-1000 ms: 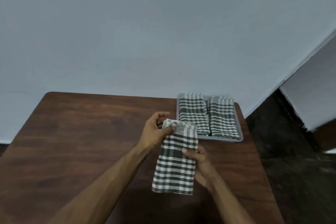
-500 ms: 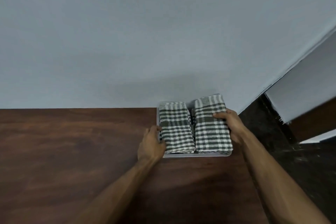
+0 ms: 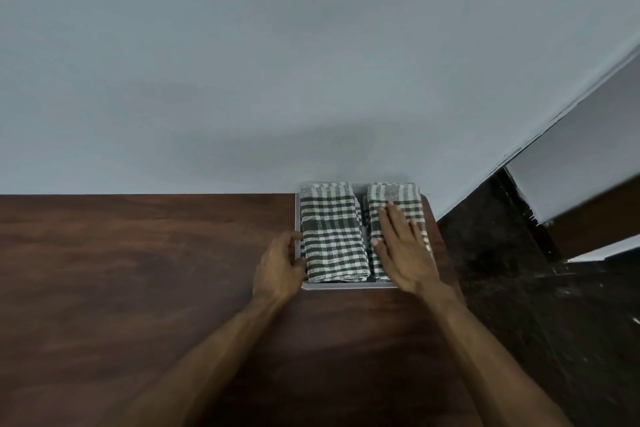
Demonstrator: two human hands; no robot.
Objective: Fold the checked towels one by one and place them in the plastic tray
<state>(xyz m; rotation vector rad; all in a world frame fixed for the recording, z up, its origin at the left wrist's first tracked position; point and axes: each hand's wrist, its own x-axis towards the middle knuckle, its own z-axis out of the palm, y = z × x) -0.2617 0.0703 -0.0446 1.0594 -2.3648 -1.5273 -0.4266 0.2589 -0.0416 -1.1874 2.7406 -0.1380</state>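
Closest to the camera are two bare forearms reaching out over a dark wooden table (image 3: 138,270). The left hand (image 3: 278,267) sits at the tray's left edge, fingers loosely curled against the rim; can't really tell if it's gripping the rim or just resting there. The right hand (image 3: 403,250) is flat, fingers straight and together, pressing down on the right towel stack (image 3: 394,198).

The plastic tray (image 3: 346,285) is at the table's far right corner, right up against the grey wall (image 3: 311,62). Inside it, the left towel stack (image 3: 332,232) and the right one lie side by side, folded, just about touching. No loose towels anywhere on the table that I can see, so this looks like the last bit of tidying.

What could go wrong: the tray sits very near the table's right edge, with dark floor (image 3: 519,288) below. A hard sideways push from that flat hand could nudge it over. Dragging the palm back might also ruck up the top fold.
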